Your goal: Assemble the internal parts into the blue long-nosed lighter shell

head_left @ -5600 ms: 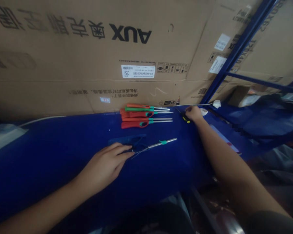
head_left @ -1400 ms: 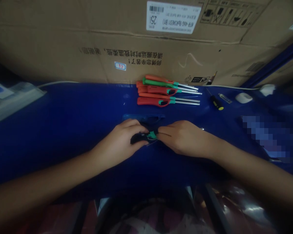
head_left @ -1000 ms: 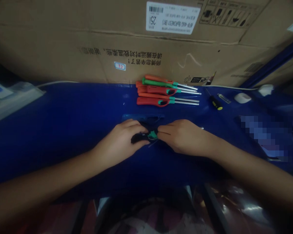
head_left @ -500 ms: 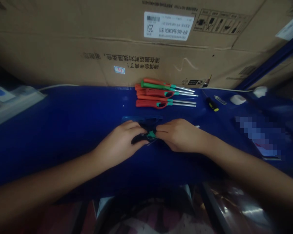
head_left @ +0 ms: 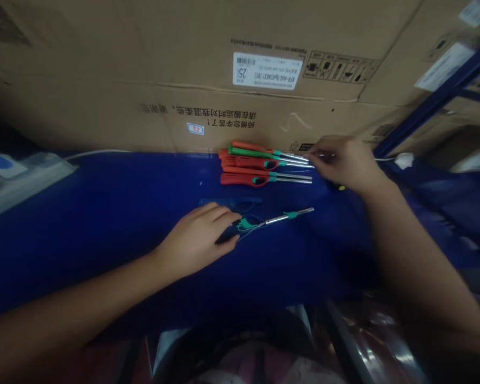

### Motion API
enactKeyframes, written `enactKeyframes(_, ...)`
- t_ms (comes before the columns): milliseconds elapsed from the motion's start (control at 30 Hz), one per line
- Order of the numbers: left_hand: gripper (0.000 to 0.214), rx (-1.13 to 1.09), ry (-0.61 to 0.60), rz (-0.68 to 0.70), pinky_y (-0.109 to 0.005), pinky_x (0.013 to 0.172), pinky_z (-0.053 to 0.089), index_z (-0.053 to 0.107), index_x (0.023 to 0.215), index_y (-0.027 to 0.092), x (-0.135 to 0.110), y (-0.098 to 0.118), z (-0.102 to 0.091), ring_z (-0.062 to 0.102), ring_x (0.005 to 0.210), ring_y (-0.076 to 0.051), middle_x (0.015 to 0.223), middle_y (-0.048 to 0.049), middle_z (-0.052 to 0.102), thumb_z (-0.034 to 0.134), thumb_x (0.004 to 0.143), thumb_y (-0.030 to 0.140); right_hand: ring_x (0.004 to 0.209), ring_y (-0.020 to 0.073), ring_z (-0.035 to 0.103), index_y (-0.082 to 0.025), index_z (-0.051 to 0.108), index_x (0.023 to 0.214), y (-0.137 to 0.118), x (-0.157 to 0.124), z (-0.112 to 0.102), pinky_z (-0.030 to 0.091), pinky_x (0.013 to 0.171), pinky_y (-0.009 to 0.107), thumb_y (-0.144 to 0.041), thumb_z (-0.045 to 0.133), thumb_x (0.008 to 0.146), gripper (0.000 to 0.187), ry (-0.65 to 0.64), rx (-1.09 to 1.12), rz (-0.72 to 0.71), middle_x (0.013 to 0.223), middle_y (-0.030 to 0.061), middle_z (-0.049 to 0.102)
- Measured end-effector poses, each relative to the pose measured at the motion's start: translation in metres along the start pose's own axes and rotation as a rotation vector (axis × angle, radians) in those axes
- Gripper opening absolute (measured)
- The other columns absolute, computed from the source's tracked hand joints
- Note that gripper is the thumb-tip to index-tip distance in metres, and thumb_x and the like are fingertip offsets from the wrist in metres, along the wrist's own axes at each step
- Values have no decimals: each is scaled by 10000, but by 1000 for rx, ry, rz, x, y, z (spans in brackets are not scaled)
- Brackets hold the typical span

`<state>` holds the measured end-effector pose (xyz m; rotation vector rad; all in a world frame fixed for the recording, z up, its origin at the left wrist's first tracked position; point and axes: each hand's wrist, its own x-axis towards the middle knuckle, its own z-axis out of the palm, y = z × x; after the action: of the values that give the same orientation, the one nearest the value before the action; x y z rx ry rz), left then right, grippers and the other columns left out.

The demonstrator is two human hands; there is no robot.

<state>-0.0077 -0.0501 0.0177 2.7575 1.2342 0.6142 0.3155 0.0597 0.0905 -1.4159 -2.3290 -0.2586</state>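
Observation:
My left hand (head_left: pixel 198 240) is closed around the dark body of an opened long-nosed lighter (head_left: pixel 246 224). A green trigger piece and thin wires show at its fingertips. From these a metal tube (head_left: pixel 278 219) with a green collar points to the right. Just behind the hand lies a clear blue plastic shell (head_left: pixel 232 201). My right hand (head_left: pixel 344 162) hovers over a screwdriver, whose yellow handle end (head_left: pixel 341 188) peeks out below it. Its fingertips are near the lighter tubes, bent and blurred; whether they grip anything cannot be made out.
Several red, orange and green long-nosed lighters (head_left: pixel 248 165) are piled on the blue tabletop (head_left: pixel 144 186). A large cardboard box (head_left: pixel 164 64) stands behind them. Clear plastic packaging (head_left: pixel 28 170) sits on the left, and a blue metal post (head_left: pixel 428 104) rises on the right.
My right hand has left the lighter and moved right and away from me, over the screwdriver. The metal tube is uncovered. My left hand keeps its hold; the view has shifted.

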Motion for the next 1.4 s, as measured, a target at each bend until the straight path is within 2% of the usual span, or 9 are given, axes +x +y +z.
enactKeyframes(67,319,-9,4,0,-430,970,530,647,1237,183,-1,-1,1,643,1060,-251,1125,-56,710,606,954,326,917,242,665,-214,683,868,29,-4,-4,478,829,348,-362,633,907,161,78,-121,352,954,101,734)
enactKeyframes(133,315,-18,15,0,-433,982,523,644,1242,194,-2,-2,1,643,1068,-249,1138,-52,708,596,958,322,950,274,676,-201,682,829,56,-10,-6,495,842,376,-352,620,910,182,89,-168,495,973,130,740)
enactKeyframes(267,277,-61,5,7,-444,1002,511,661,1222,221,-3,-6,2,642,1095,-251,1165,-50,710,542,991,315,1031,259,690,-160,679,1133,96,-22,2,521,888,354,-249,547,934,255,38,-191,756,1086,143,748)
enactKeyframes(467,285,-128,14,-3,-459,979,518,667,1209,220,-3,-9,2,642,1091,-271,1172,-74,713,540,994,358,1037,308,693,-105,730,889,116,-26,36,525,892,397,-273,720,843,175,-193,-137,929,1022,193,744)
enactKeyframes(633,289,-161,5,0,-450,994,506,661,1219,224,-3,-13,4,636,1110,-265,1178,-74,708,541,994,360,1054,270,687,-97,708,937,101,-21,33,522,937,414,-275,712,885,185,-179,-42,954,1027,162,732)
enactKeyframes(733,296,-172,23,16,-440,1007,499,670,1215,213,-1,-16,4,641,1105,-264,1174,-76,711,576,974,356,1092,295,676,-89,709,938,71,-9,22,506,925,356,-188,663,896,117,-73,87,855,1022,210,736)
enactKeyframes(900,365,-329,140,-103,-366,983,541,702,1232,212,5,-9,-4,675,1099,-242,1206,-75,714,651,934,416,875,119,682,-161,680,1014,-23,0,26,520,800,215,-298,671,915,169,-56,466,496,1016,42,752)
enactKeyframes(1100,313,-674,193,-294,-341,999,562,749,1178,229,5,18,-12,712,1071,-214,1192,-58,748,656,942,411,761,123,616,-168,671,905,-110,-39,33,516,727,273,-272,719,880,117,-125,974,-289,861,23,691)
enactKeyframes(1400,194,-987,264,-367,-376,1023,576,800,1041,235,0,28,-19,716,1089,-219,1162,-58,759,758,864,303,772,119,655,-172,727,913,-131,-46,34,541,722,258,-270,709,909,100,-146,1040,-321,870,26,715)
